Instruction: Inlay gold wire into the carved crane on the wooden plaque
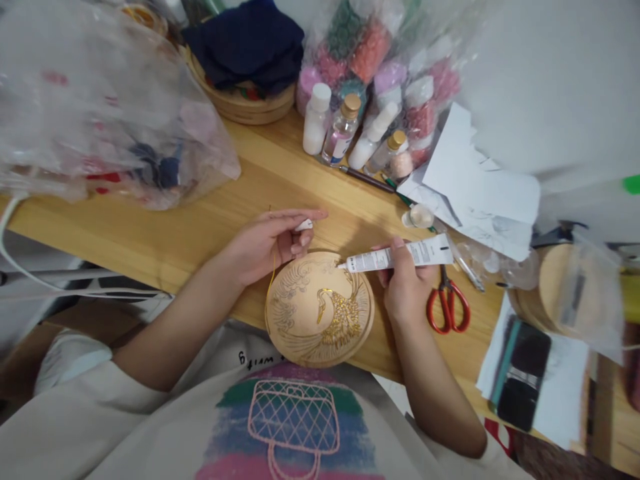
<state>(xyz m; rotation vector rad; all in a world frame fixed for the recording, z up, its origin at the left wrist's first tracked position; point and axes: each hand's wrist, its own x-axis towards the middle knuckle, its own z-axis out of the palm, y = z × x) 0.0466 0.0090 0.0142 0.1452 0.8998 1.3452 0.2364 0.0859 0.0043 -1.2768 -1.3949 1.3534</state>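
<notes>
A round wooden disc (pixel 305 313) lies at the table's front edge, drawn with dark lines and a bird partly covered in gold cord. In my right hand (pixel 407 283) is a white glue tube (pixel 373 261), its nozzle pointing left at the disc's upper edge; whether the tip touches cannot be made out. My left hand (pixel 280 243) is beside the disc's upper left, with a small white cap (pixel 304 225) pinched in its curled fingers and the index finger stretched out. A thin gold thread (pixel 273 277) runs down from that hand along the disc's left edge.
Red-handled scissors (pixel 449 307) lie right of my right hand. Small bottles (pixel 341 130) and bagged colored jars stand at the back. A plastic bag (pixel 115 113) covers the left; papers (pixel 480 180) and a black phone (pixel 524 375) are at the right.
</notes>
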